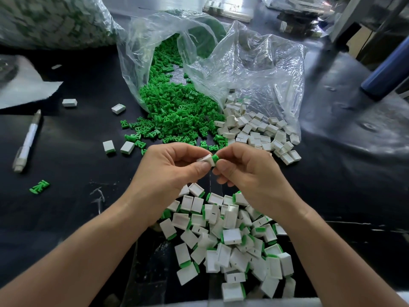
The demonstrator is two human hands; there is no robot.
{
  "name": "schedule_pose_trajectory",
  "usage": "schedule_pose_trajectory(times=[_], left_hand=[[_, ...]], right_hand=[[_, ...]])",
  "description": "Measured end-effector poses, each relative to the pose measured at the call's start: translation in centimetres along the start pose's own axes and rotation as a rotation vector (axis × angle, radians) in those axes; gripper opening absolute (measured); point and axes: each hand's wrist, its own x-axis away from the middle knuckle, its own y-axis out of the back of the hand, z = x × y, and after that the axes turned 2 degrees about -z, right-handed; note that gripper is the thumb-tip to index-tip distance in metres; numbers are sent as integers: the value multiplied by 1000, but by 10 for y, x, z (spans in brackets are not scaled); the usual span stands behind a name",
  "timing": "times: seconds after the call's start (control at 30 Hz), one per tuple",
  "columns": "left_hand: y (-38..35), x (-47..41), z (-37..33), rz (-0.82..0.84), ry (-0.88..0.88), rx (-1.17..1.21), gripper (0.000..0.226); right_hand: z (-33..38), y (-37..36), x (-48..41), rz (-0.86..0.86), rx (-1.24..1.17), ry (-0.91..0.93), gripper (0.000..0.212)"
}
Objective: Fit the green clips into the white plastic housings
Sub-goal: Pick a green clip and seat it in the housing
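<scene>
My left hand point(172, 169) pinches a small white plastic housing point(205, 160) above the black table. My right hand point(245, 171) pinches a green clip point(215, 158) whose end sits against the housing's open side. Behind the hands, a heap of loose green clips point(177, 107) spills from a clear plastic bag point(250, 67). To its right lies a pile of empty white housings point(259, 131). Below my wrists lies a pile of housings with green clips fitted point(232, 244).
A white pen point(27, 141) lies at the left. A single green clip point(39, 186) lies near it. Stray white housings point(118, 108) sit on the black table point(77, 165). Another full bag point(51, 21) fills the back left. A blue cylinder point(387, 72) stands at the right.
</scene>
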Motion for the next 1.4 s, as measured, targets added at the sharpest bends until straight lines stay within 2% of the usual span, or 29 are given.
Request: schedule_pose_trajectory(times=[0.23,0.43,0.67,0.77,0.93,1.2,1.4], left_hand=[[1,-1,-1,-17,-9,2,14],[0,-1,-2,-6,-10,7,17],[0,-1,-2,12,20,31,10],[1,1,-3,61,45,68,16],[3,0,-3,41,26,66,21],[3,-1,-3,58,48,65,14],[4,0,-4,74,42,62,16]], right_hand=[[2,-1,2,-107,2,61,31],[1,1,2,-82,-49,5,17],[2,-1,3,-87,170,92,20],[2,-2,4,-73,213,98,17],[4,-5,5,-45,129,37,19],[4,-6,6,-34,211,70,25],[1,-7,4,-107,72,-9,30]])
